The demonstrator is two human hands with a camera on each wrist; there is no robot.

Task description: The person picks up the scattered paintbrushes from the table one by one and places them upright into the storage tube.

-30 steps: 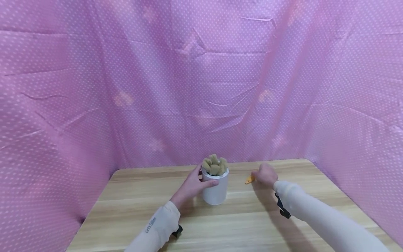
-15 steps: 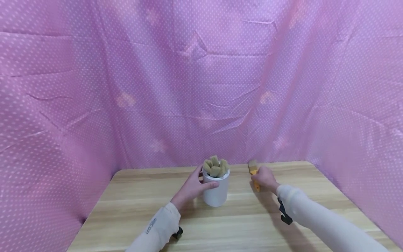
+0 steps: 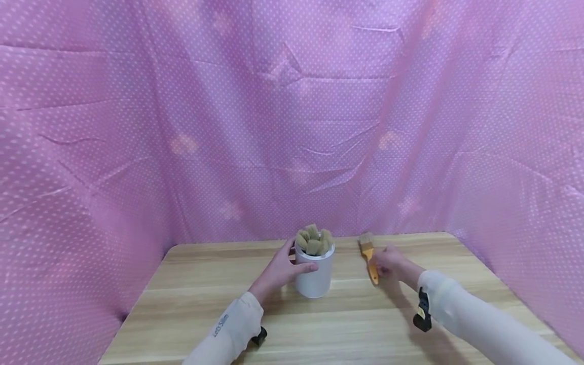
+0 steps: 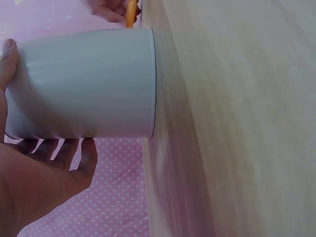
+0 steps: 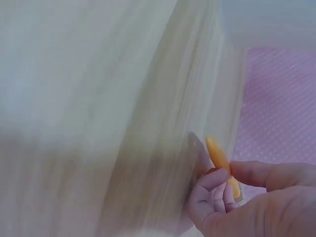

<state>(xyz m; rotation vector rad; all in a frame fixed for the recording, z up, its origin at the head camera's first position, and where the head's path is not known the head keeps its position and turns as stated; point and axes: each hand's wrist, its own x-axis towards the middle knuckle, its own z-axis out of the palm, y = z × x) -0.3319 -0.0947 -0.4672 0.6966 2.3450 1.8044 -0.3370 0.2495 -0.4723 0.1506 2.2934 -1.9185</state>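
A white cylindrical canister [image 3: 313,279] stands upright on the table, with several tan, bristle-like ends [image 3: 313,246] sticking up from its mouth. My left hand [image 3: 277,272] holds it from the left side, thumb across the front and fingers round the back; the left wrist view shows those fingers against the canister wall [image 4: 89,84]. To the right, my right hand [image 3: 393,261] pinches a paintbrush by its orange handle [image 3: 373,272]. The brush head points towards the back edge. In the right wrist view the thumb and index finger meet on the orange handle [image 5: 216,152].
The wood-grain table [image 3: 301,334] ends at a rounded back edge. A pink dotted cloth [image 3: 283,126] hangs behind it and along both sides. Black wrist cameras show beneath both sleeves, the right one [image 3: 423,317] larger in view.
The right hand's brush has turned so its head points to the back and its handle end towards me. The right hand has shifted slightly nearer. The left hand and canister stay put.
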